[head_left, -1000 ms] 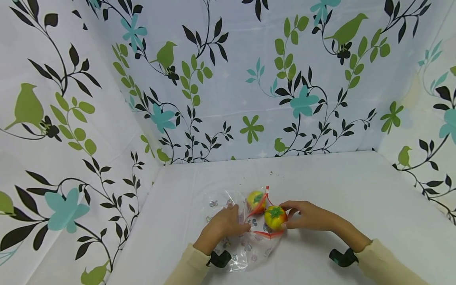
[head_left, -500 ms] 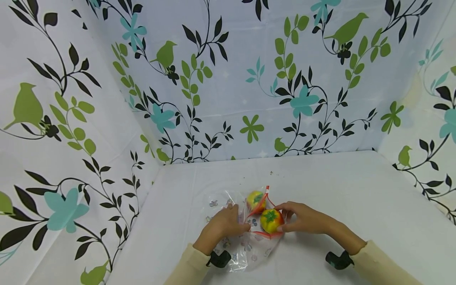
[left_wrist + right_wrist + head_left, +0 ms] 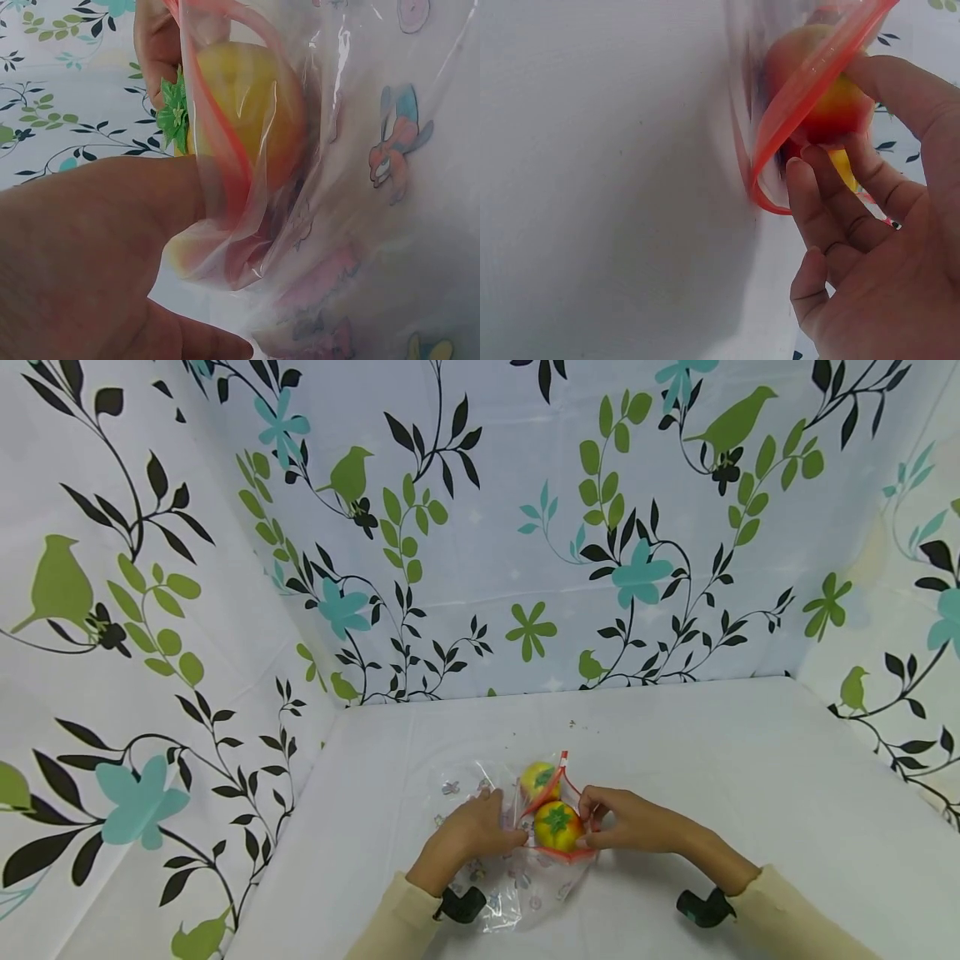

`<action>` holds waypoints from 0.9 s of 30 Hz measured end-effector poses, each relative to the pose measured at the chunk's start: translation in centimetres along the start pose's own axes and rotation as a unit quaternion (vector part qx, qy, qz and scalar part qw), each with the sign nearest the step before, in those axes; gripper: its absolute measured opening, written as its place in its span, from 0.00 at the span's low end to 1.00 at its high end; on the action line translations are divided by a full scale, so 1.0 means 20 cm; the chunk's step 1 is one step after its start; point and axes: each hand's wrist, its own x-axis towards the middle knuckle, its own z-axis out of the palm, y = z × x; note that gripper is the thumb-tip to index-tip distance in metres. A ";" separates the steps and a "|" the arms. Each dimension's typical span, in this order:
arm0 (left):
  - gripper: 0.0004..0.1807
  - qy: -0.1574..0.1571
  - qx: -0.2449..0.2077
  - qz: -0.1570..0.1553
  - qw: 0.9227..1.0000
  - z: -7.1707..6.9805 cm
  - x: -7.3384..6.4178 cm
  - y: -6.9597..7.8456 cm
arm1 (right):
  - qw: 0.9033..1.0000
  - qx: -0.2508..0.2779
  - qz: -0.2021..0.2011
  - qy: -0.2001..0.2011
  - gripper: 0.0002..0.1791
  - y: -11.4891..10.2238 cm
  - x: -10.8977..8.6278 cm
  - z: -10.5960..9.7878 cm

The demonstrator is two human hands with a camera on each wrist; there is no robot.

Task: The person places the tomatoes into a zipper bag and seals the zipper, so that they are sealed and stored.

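A clear zip bag [image 3: 495,897] with printed figures and a red rim lies on the white table, its mouth towards the right. My left hand [image 3: 472,833] grips the bag by the mouth; in the left wrist view a digit passes behind the red rim [image 3: 225,139]. A yellow-red fruit with a green leafy top, persimmon-like [image 3: 557,828], sits in the mouth. My right hand [image 3: 632,820] holds this fruit from its right side with thumb and fingers. Behind it, a second similar fruit [image 3: 537,779] shows past the red rim. Plastic partly covers the fruit [image 3: 840,112] in the right wrist view.
The white table [image 3: 712,752] extends around the bag, with small dark specks behind it. A patterned cloth [image 3: 465,610] with leaves and birds hangs at the back and sides. Each wrist wears a dark camera [image 3: 463,906].
My right hand has moved left with the front fruit, bringing it further into the bag's mouth. The left hand, the bag and the rear fruit stay in place.
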 end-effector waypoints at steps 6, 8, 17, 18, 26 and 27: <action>0.53 -0.022 -0.011 0.012 1.000 -0.02 0.01 -0.01 | 1.000 -0.022 -0.018 -0.008 0.10 0.02 -0.01 0.00; 0.55 -0.032 -0.014 0.013 0.999 -0.03 0.01 -0.02 | 0.999 -0.032 -0.017 -0.007 0.09 0.02 -0.01 0.00; 0.56 -0.054 -0.034 0.026 0.998 -0.06 0.03 -0.04 | 0.999 -0.037 0.000 -0.009 0.08 0.01 -0.02 0.01; 0.56 -0.054 -0.033 0.027 0.998 -0.06 0.03 -0.04 | 0.999 -0.035 0.000 -0.009 0.08 0.01 -0.02 0.01; 0.55 -0.060 -0.031 0.027 0.997 -0.06 0.03 -0.04 | 1.000 -0.027 0.008 -0.003 0.08 0.02 0.00 0.03; 0.54 -0.061 -0.031 0.030 0.997 -0.07 0.03 -0.04 | 1.000 -0.026 0.008 -0.002 0.07 0.02 0.00 0.03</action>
